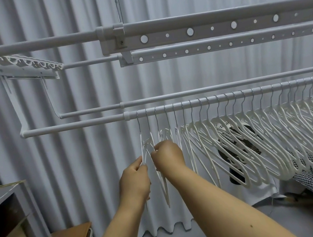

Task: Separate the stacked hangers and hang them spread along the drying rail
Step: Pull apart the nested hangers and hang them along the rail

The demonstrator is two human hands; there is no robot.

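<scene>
Several white plastic hangers with metal hooks hang in a spaced row along the lower front drying rail, from its middle to the far right. My left hand is shut on the leftmost hanger, holding its thin arm below the hook. My right hand is shut on the second hanger, pinching it near its neck. Both hangers hang edge-on from the rail, close together.
A second lower rail runs just behind. Perforated upper bars cross overhead. Grey curtains cover the wall behind. A shelf unit and a box stand at lower left. A black fan sits behind the hangers, patterned fabric at lower right.
</scene>
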